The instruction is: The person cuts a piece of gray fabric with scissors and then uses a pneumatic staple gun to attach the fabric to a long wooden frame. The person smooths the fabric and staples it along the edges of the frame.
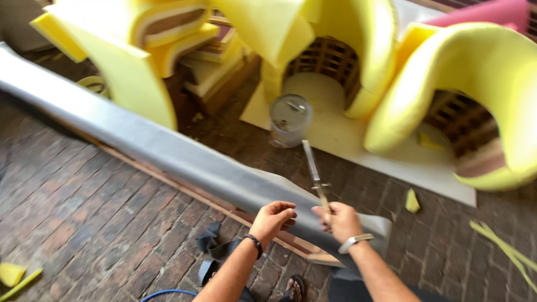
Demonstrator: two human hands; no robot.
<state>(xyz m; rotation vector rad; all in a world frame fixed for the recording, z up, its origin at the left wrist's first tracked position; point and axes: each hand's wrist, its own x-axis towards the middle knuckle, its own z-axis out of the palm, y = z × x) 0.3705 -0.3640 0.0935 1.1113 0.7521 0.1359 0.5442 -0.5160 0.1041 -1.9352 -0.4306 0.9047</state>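
The floor (84, 207) is laid in dark reddish-brown bricks, set in a staggered pattern and scattered with small yellow foam scraps (412, 200). Beyond it stand 2 curved chair frames (327, 61) of slatted wood wrapped in thick yellow foam, resting on a pale sheet (358, 145), with a stack of foam slabs (168, 33) and boards to the left and a clear plastic jar (290, 119) in front. Daylight falls evenly across the scene, and a blue hose (168, 293) curves at the bottom edge.
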